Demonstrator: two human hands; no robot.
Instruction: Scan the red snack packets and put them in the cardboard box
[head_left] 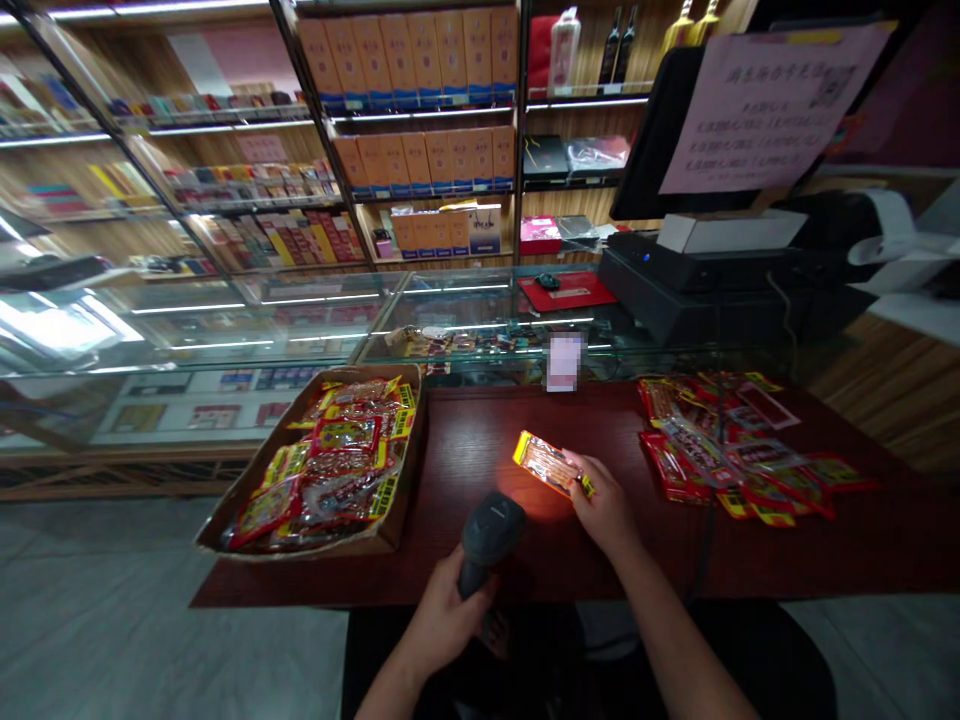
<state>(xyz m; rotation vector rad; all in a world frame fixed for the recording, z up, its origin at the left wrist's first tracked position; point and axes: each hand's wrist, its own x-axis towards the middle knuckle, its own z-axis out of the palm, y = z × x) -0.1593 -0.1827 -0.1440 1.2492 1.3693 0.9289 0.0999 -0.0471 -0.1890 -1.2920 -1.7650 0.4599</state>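
Observation:
My left hand (448, 615) is wrapped round the handle of a dark barcode scanner (491, 525), its head pointing up and to the right. Between the thumb and fingers of my right hand (604, 505) is a snack packet (546, 463) with a clear window and yellow ends. An orange-red glow falls on the packet and the table just below it. On the left, a cardboard box (411, 470) holds many similar red and yellow packets (345, 435). A loose heap of such packets (739, 450) lies to the right of my right hand.
The dark red wooden table (472, 420) meets a glass display counter (300, 320) at its far side. A black monitor with a paper sign (772, 110) stands on a black base (675, 290) at the right. A thin cable (709, 540) hangs by the heap. Shelves of boxes (420, 60) line the back.

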